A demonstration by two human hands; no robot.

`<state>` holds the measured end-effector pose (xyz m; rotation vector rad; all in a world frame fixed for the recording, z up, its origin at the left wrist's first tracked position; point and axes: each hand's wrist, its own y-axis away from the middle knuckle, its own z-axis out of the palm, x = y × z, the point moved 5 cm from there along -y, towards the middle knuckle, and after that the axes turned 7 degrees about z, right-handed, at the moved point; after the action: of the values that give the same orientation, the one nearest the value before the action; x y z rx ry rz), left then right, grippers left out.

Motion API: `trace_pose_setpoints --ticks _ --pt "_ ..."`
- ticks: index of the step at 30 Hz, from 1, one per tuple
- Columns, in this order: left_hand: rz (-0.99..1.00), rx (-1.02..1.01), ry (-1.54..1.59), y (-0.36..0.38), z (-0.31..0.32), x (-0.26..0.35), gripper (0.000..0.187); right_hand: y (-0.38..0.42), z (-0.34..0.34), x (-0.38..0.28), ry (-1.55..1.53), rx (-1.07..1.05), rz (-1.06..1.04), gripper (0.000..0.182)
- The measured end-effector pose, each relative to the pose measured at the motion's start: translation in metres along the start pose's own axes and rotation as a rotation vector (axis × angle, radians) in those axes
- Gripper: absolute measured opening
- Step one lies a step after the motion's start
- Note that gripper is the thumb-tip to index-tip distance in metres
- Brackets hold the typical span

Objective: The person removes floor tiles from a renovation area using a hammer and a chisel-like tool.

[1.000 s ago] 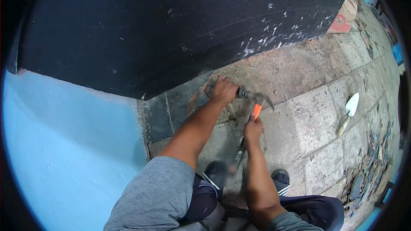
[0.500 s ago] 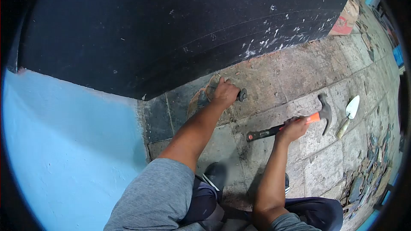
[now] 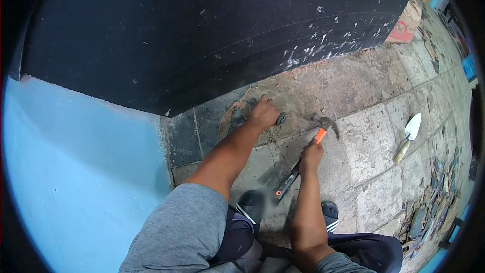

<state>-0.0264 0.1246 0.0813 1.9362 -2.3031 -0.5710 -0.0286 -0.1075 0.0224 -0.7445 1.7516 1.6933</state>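
Note:
My left hand is closed low over the floor around what looks like a chisel. Only its dark, rounded end sticks out on the right of my fist; the rest is hidden. In my right hand is a claw hammer with a black and orange handle, gripped near the head. The hammer head is slightly blurred and sits a short way right of the chisel's end, apart from it. Under my left hand, broken dark tile with a tan edge lies by the wall.
A black wall with white chips rises ahead, and a light blue wall stands at left. A trowel lies on the tiled floor at right. Tile rubble is heaped beyond it. A paper bag leans at the far right.
The hammer has swung left and turned more upright, its head now nearer the chisel. My left hand has shifted only slightly.

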Motion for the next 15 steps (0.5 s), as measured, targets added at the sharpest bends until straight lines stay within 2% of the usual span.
trace_pose_setpoints --ticks 4,7,9,13,15 --pt "0.105 -0.126 0.045 0.009 0.017 0.010 0.019 0.001 -0.018 -0.040 -0.083 0.035 -0.032 0.036" --pt "0.198 -0.022 0.065 0.032 0.001 0.000 0.030 -0.015 -0.035 -0.044 -0.069 0.030 -0.079 0.037" --pt "0.173 0.142 0.103 0.043 0.005 -0.008 0.035 -0.027 -0.051 -0.040 -0.039 0.039 -0.014 0.037" --pt "0.028 0.402 0.365 0.054 0.010 -0.019 0.041 -0.024 -0.055 -0.036 0.013 0.051 0.065 0.036" --pt "-0.052 0.438 0.483 0.046 0.002 -0.035 0.035 -0.023 -0.053 -0.026 0.011 0.046 0.080 0.034"
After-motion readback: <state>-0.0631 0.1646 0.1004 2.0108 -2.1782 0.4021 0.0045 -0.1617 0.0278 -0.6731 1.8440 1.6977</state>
